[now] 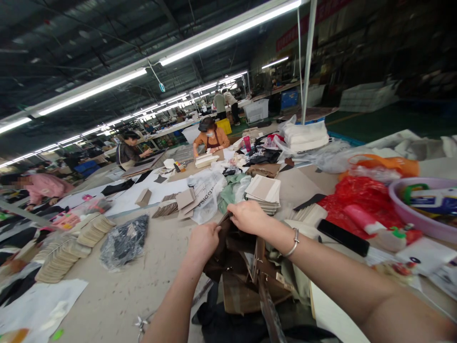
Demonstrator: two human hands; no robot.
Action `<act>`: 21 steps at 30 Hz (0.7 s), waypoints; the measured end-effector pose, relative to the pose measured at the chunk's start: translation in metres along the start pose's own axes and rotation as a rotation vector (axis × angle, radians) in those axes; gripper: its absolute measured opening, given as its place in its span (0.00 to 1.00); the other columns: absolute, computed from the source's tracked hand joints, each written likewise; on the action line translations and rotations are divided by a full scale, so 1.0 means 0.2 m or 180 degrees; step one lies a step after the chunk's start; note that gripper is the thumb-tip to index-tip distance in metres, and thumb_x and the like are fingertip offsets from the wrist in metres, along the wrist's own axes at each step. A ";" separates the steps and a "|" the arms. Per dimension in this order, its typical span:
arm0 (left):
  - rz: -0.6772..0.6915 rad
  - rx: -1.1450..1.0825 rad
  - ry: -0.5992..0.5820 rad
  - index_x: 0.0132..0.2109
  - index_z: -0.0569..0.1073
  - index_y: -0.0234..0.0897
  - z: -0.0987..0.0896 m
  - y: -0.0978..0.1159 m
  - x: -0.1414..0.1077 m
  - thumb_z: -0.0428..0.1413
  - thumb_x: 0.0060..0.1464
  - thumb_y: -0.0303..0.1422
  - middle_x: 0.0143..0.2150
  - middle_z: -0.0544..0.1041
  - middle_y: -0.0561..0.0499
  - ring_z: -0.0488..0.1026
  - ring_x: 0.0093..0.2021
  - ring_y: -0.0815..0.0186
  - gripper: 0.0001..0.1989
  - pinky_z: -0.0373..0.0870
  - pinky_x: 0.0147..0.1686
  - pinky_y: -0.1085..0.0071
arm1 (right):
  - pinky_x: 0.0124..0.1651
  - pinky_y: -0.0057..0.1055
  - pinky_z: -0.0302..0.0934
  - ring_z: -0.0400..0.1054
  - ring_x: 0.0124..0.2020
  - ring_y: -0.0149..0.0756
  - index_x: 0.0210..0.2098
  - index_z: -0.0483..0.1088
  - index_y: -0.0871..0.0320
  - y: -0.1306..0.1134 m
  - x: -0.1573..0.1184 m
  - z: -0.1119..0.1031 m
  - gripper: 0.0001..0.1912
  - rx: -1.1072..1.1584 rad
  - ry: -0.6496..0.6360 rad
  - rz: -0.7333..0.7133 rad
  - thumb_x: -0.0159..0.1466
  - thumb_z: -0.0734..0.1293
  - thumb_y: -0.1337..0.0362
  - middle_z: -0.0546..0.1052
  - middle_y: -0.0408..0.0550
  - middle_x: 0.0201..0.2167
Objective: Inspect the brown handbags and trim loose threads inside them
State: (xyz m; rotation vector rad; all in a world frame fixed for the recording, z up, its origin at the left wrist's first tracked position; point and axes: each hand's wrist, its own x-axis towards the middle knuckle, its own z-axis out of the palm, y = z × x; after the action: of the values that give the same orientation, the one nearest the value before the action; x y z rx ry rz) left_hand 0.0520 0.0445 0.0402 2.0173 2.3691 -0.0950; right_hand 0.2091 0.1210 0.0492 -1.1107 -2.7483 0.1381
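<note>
A dark brown leather piece with metal fittings (pixel 239 290), like a bag, hangs below both hands near the bottom centre. My left hand (pixel 204 242) pinches its upper left edge. My right hand (pixel 246 218), with a bracelet on the wrist, grips the top edge a little farther forward. The two hands are close but apart. Black material (pixel 217 321) lies beneath the brown piece, and pale green-grey fabric (pixel 302 276) is beside it on the right.
Stacked cards (pixel 264 190) stand beyond my right hand. A black phone (pixel 342 237), red plastic (pixel 360 205) and a purple basin (pixel 396 200) are on the right. A plastic-wrapped dark bundle (pixel 124 242) and beige stacks (pixel 64 255) lie left. People sit across the tables.
</note>
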 end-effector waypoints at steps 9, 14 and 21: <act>0.0033 -0.0012 0.0023 0.36 0.74 0.36 0.02 -0.01 -0.01 0.43 0.58 0.36 0.35 0.78 0.43 0.74 0.36 0.62 0.16 0.64 0.35 0.70 | 0.42 0.34 0.61 0.68 0.43 0.42 0.39 0.72 0.57 0.00 0.07 0.00 0.14 -0.0148 -0.0077 -0.0050 0.61 0.57 0.62 0.76 0.53 0.39; 0.0026 -0.0003 -0.0015 0.37 0.74 0.36 0.01 0.00 0.00 0.43 0.58 0.36 0.34 0.77 0.43 0.74 0.37 0.60 0.16 0.64 0.36 0.69 | 0.40 0.35 0.62 0.69 0.41 0.43 0.37 0.73 0.57 0.00 0.10 0.01 0.14 -0.0156 -0.0032 -0.0056 0.60 0.58 0.63 0.77 0.54 0.38; 0.0288 -0.0543 -0.0206 0.52 0.68 0.43 -0.05 -0.01 -0.01 0.53 0.51 0.41 0.37 0.77 0.49 0.73 0.39 0.61 0.21 0.63 0.36 0.72 | 0.38 0.34 0.62 0.71 0.39 0.43 0.35 0.74 0.58 0.01 0.13 0.01 0.13 -0.0171 0.0013 -0.0116 0.59 0.59 0.63 0.77 0.54 0.35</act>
State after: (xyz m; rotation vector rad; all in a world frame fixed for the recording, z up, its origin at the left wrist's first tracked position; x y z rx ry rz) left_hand 0.0511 0.0426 0.0506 2.0061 2.1635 0.0418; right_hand 0.1919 0.1395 0.0506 -1.0718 -2.7822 0.0576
